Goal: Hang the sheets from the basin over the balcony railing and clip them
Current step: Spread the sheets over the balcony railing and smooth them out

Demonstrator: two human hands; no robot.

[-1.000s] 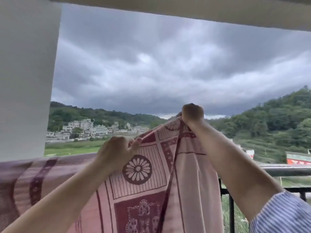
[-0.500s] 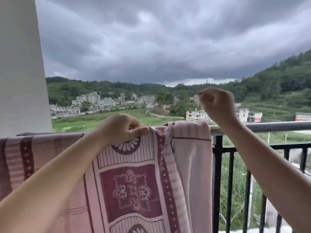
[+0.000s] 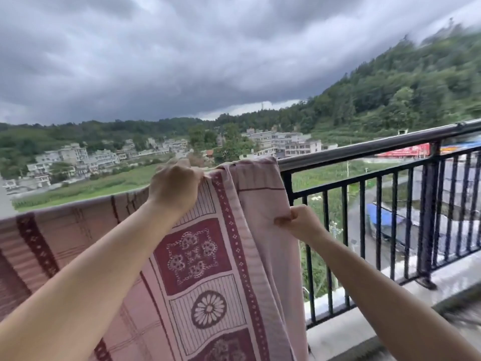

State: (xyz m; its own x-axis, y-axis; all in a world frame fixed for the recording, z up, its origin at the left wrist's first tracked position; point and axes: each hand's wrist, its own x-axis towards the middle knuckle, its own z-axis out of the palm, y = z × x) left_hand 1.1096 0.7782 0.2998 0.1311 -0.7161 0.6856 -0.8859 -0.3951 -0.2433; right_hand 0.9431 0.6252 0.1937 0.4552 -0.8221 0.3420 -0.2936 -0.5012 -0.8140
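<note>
A pink and maroon patterned sheet [image 3: 203, 256] hangs draped over the balcony railing [image 3: 364, 149], its right edge just beside the bare stretch of rail. The left hand [image 3: 174, 186] grips the fabric at the top of the rail, fingers curled over it. Lower down, the right hand [image 3: 299, 222] pinches the sheet's pale right edge, apparently between thumb and fingers.
</note>
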